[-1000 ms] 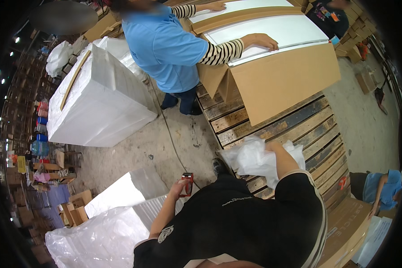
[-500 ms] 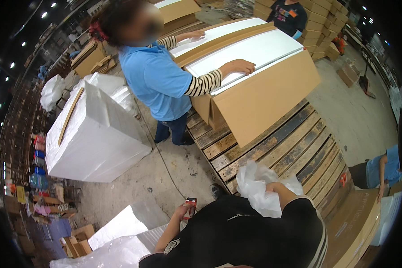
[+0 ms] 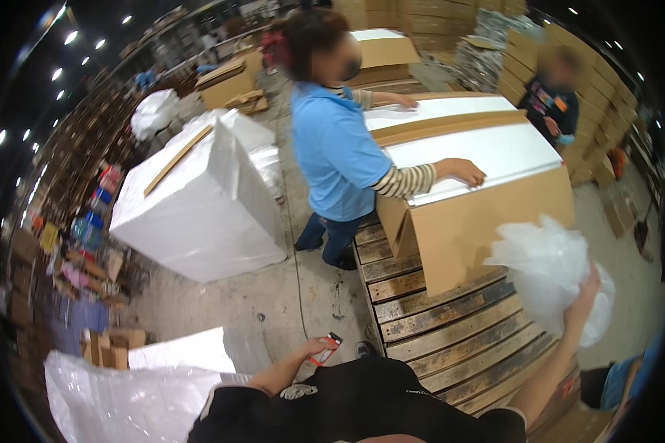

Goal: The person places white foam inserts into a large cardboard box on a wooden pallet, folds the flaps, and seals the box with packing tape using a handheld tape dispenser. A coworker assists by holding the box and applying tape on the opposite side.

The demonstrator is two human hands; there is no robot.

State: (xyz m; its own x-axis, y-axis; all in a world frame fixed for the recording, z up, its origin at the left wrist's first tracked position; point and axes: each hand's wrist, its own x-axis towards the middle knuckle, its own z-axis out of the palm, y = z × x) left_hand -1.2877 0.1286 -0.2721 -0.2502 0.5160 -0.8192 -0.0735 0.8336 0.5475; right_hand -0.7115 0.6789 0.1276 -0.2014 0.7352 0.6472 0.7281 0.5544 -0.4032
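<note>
In the head view, the plastic I hold has come up off the pallet and swung out to my right since half a second ago; my right arm now reaches well forward. My right hand is closed on the bundle, fingers bunching its side, and it hangs near the box's flap. My left hand is wrapped around a red tool, low by my body.

As far as I can judge, the plastic is lifted but not yet put down or let go. The packing beyond me looks part done: white panels lie in the box, but its near flap hangs open over the pallet, so closing is left. A co-worker in blue has both hands at the panels.

Behind, another open carton shows something white at its top. To my left, small cartons stand on the floor; I can't make out what is in them.
</note>
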